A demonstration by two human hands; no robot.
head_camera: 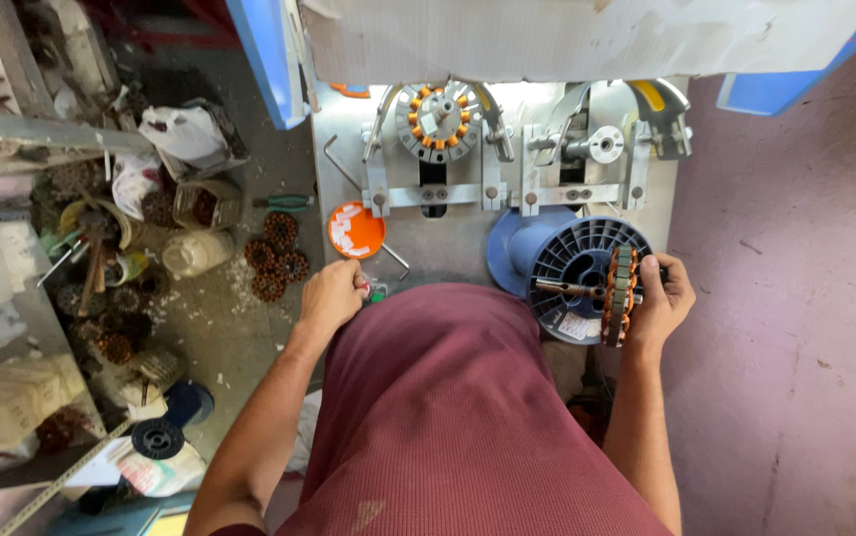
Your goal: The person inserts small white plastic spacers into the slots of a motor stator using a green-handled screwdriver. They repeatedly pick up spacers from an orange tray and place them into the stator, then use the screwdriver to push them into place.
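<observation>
Gripping: right hand (658, 298) clasps stator (619, 295), edge-on, disc upright | left hand (331, 296) curled, contents unclear | spool (577, 268) adjacent

On the bench before us, our right hand (658, 298) grips a wound stator (620, 295) at the right edge, in front of a wire spool (572, 260). Our left hand (332, 296) rests at the left edge, just in front of a round lid (355, 230). Behind both, a second stator (438, 121) sits in the left fixture, and more stators (274, 256) lie on the floor to the left
</observation>
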